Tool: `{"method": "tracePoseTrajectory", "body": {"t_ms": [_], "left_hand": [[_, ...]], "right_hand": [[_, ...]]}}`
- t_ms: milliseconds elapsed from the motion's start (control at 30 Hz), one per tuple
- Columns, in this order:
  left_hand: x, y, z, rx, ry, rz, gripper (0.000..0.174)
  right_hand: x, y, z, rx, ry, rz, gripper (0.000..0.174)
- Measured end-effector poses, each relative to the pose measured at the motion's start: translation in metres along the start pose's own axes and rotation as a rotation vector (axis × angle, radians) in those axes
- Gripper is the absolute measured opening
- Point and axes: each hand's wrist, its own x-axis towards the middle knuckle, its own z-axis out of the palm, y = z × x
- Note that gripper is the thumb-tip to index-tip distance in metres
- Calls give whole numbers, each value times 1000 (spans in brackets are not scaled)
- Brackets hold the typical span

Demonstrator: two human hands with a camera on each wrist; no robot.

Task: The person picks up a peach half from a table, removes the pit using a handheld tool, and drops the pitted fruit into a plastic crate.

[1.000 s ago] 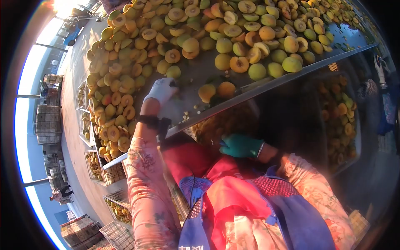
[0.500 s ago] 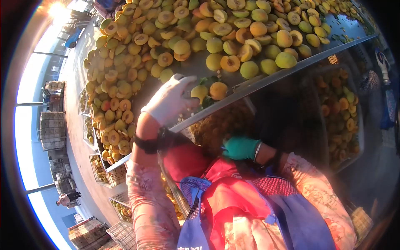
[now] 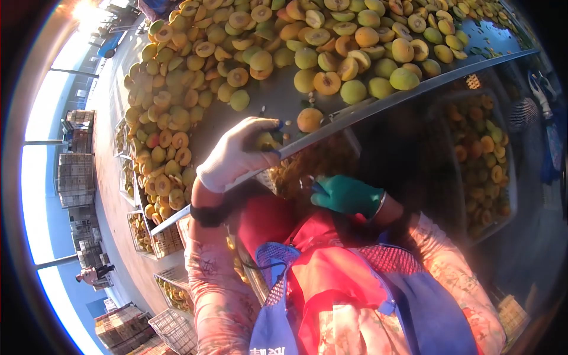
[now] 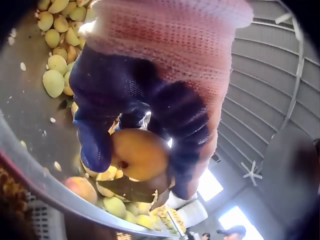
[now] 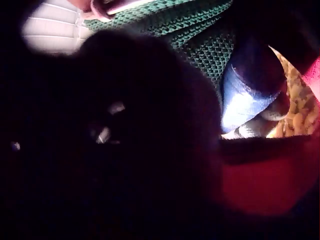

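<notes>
A white-gloved left hand (image 3: 234, 152) grips a yellow fruit (image 3: 267, 141) at the near edge of the metal table (image 3: 284, 97). In the left wrist view, the blue-coated fingers of the left hand (image 4: 145, 95) curl round an orange-yellow fruit piece (image 4: 142, 154), with a dark leaf (image 4: 134, 190) just below it. The green-gloved right hand (image 3: 350, 196) is below the table edge, in front of the red apron, fingers bent. Shadow hides much of the right hand (image 5: 205, 50) in the right wrist view; whether it holds anything cannot be told.
Halved and whole fruits (image 3: 236, 77) cover much of the table, whose raised metal rim (image 3: 408, 94) runs diagonally. One orange fruit (image 3: 310, 120) lies near the rim. A crate of fruit (image 3: 482, 160) stands at right; stacked crates (image 3: 77, 177) and a distant person (image 3: 93, 274) are at left.
The left hand has moved down toward the table rim, closed round the yellow fruit and drawn it away from the orange one. The right hand has stayed low, shifting only slightly.
</notes>
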Motion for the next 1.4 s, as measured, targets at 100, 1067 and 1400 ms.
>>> {"method": "tracePoseTrajectory", "body": {"t_ms": [100,1067,1400], "left_hand": [[-34,-7,27,-54,9,-51,63],[-94,-93,132,-906,227,-178,69],[-87,-113,134,-1248,252,-248,79]], "right_hand": [[-11,-29,-27,175,17,117,43],[23,-57,10,-94,361,-264,33],[7,-31,0,-199,275,-64,39]]}}
